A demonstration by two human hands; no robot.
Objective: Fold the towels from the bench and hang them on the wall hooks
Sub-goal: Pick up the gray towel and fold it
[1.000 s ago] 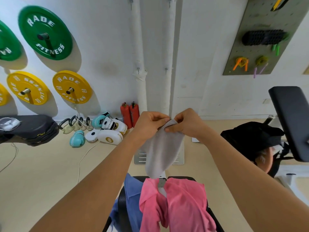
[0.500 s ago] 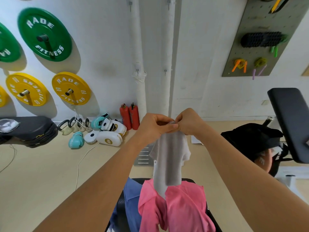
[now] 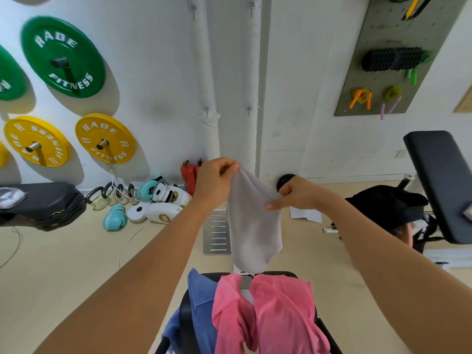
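A pale grey towel (image 3: 251, 226) hangs in the air in front of me, above the bench. My left hand (image 3: 217, 182) pinches its top corner. My right hand (image 3: 298, 194) pinches its right edge, lower down and to the right. Below, a pink towel (image 3: 275, 312) and a blue towel (image 3: 201, 297) lie crumpled on the black bench (image 3: 185, 318). Small metal hooks (image 3: 206, 109) sit on the white wall pipes ahead.
Green and yellow weight plates (image 3: 104, 139) hang on the left wall. Boxing gloves (image 3: 115, 218) and white pads lie on the floor by two red bottles (image 3: 187, 175). A grey pegboard (image 3: 388, 54) is upper right. A black padded bench (image 3: 439, 185) and black bag (image 3: 383, 205) stand right.
My hands, pinched together at the towel's top before, have moved apart. The right hand has slid down and right along the edge, spreading the grey towel wider.
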